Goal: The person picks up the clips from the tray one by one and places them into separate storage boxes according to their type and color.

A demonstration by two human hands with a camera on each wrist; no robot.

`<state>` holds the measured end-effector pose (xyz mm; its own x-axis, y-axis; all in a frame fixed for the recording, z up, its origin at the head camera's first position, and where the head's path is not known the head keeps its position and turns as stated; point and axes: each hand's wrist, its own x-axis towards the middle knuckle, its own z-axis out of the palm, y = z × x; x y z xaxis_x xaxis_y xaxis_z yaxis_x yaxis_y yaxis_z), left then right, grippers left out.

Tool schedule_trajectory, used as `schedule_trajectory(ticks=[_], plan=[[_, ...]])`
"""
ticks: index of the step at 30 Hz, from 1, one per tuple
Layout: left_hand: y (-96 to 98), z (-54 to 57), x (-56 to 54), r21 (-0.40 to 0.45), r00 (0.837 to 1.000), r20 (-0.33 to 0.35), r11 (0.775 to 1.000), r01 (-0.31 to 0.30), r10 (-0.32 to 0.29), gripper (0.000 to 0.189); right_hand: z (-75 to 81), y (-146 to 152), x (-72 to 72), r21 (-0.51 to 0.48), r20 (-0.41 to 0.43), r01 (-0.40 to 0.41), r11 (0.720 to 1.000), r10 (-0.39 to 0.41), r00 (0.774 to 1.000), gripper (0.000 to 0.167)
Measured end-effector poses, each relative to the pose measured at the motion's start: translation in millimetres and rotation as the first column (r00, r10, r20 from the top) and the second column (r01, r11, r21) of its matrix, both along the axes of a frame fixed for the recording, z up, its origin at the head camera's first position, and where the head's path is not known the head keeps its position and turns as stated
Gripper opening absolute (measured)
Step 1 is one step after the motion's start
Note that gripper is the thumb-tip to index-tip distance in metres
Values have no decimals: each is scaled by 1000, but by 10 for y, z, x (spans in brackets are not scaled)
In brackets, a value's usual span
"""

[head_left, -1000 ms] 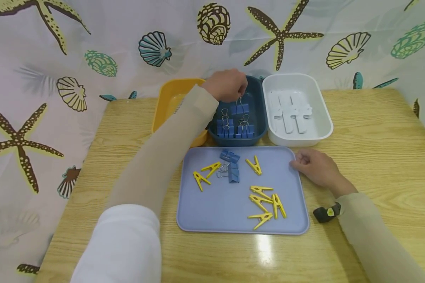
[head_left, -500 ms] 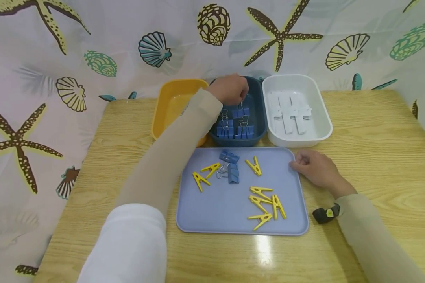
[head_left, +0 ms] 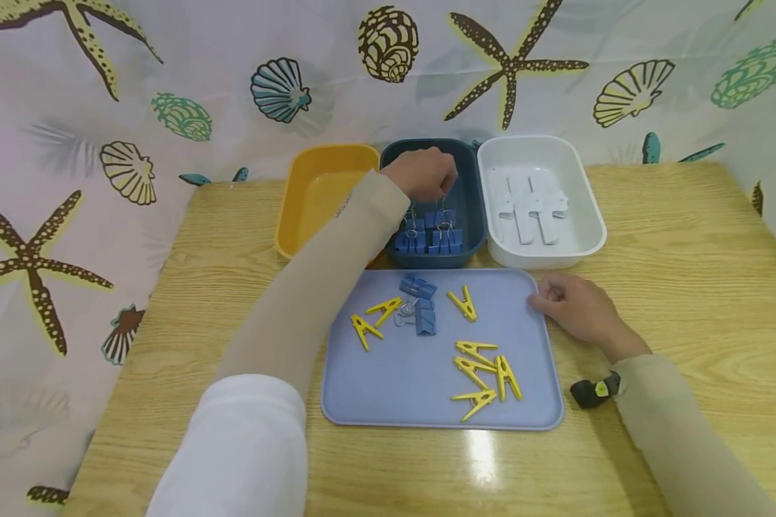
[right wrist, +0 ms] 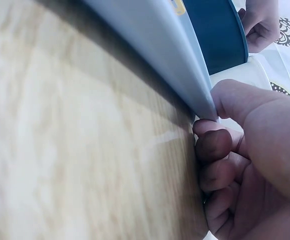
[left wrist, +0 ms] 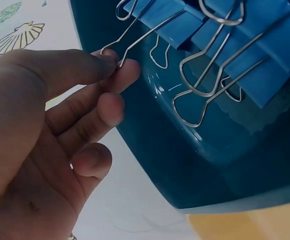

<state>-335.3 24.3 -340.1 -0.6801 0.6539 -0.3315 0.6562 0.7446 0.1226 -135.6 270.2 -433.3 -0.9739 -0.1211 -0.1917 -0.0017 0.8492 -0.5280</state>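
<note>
In the head view my left hand [head_left: 420, 174] is over the dark blue bin [head_left: 470, 197]. Its thumb and index finger pinch the wire handle of a blue binder clip [left wrist: 160, 21], as the left wrist view shows. That clip sits against several other binder clips [head_left: 411, 239] inside the bin. My right hand [head_left: 578, 305] pinches the right rim of the lavender tray [head_left: 388, 388] between thumb and curled fingers, seen close in the right wrist view. On the tray lie two blue binder clips [head_left: 425, 317] and several yellow clothespins [head_left: 472, 359].
Left of the dark blue bin stands a yellow bin [head_left: 310, 194], partly behind my left sleeve. A white bin [head_left: 591, 215] on its right holds several white clips [head_left: 535, 208]. All stand on a wooden table [head_left: 685, 273] before a seashell-patterned cloth [head_left: 336, 43].
My left hand has come down and nearer to me, bringing the pinched binder clip close against the other clips in the bin. The right hand stays at the tray's rim.
</note>
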Motion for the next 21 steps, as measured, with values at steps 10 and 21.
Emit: schedule_trajectory(ticks=[10, 21], plan=[[21, 3, 76, -6, 1000, 11, 1000, -1, 2, 25, -11, 8, -12, 9, -17, 1, 1000, -1, 1000, 28], [68, -65, 44, -13, 1000, 15, 1000, -7, 8, 26, -12, 2, -6, 2, -15, 2, 1000, -2, 1000, 28]])
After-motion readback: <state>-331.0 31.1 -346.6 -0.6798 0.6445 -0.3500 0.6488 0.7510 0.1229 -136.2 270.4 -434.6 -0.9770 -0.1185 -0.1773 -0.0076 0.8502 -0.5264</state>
